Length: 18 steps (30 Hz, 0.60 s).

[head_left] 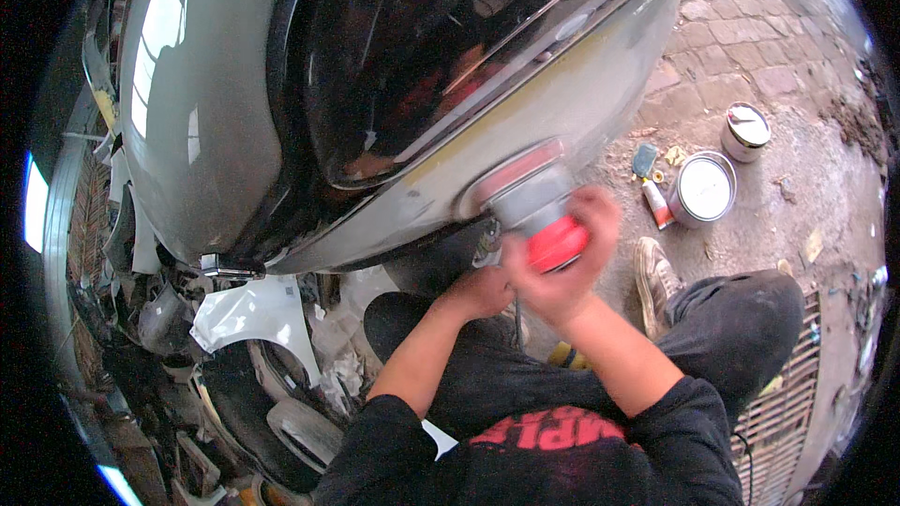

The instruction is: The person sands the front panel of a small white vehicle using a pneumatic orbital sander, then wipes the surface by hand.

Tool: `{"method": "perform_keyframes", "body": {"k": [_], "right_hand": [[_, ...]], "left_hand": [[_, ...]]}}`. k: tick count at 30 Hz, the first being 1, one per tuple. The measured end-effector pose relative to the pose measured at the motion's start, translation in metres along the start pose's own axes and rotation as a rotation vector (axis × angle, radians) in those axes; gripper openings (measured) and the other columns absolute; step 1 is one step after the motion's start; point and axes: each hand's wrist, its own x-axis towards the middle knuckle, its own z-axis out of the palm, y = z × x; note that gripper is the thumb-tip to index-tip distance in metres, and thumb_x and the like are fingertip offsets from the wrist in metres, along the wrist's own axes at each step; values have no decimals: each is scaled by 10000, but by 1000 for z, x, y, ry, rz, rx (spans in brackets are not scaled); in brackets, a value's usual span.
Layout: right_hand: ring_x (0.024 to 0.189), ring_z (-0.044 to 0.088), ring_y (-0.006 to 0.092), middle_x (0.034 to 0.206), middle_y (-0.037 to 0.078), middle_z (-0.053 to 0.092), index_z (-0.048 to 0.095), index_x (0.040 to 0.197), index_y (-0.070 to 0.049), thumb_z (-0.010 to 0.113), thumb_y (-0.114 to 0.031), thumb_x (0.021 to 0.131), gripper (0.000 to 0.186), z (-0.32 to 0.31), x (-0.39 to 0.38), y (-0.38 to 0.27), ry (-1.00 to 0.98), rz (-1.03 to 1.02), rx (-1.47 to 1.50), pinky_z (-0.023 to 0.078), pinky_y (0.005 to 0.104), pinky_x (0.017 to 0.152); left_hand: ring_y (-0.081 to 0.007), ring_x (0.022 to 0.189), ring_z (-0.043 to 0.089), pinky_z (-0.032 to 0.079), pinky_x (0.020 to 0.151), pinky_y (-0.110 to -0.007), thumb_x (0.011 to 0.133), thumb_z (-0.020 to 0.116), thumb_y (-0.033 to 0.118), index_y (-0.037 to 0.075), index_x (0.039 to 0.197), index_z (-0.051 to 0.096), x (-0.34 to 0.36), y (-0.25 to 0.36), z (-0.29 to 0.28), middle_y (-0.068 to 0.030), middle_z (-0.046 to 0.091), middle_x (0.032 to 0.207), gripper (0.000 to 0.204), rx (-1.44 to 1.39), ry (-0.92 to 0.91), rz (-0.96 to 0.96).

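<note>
My right hand grips a red-and-gray power sander, whose round pad rests on the gray car body panel along its lower part, where a yellowish patch runs. The sander and hand are blurred. My left hand is closed at the sander's fitting, just left of my right hand; exactly what its fingers wrap is partly hidden. Above the sanded band are a glossy black recess and a chrome-like strip.
Two cans, a red-and-white tube and small scrapers lie on the right. White car parts and tires pile at lower left. A metal grate is by my right knee, and cobblestones lie beyond.
</note>
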Motion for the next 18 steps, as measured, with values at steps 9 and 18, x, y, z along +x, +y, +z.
{"method": "perform_keyframes", "body": {"k": [9,18], "right_hand": [[1032,555,290,1179,171,529,480,1288,-40,861,-213,723,703,-10,18,9,-4,-90,-58,488,383,883],[1074,524,212,1198,132,521,440,1321,-31,801,-209,839,629,-22,48,1,61,179,18,459,320,901]], "left_hand": [[-449,1164,581,480,983,-508,921,546,201,15,1137,588,-21,-67,5,-257,593,1263,289,480,-57,-147],[-469,1108,591,488,932,-527,907,544,187,-6,1082,590,-7,-25,-5,-284,596,1209,265,406,-59,-190]]}}
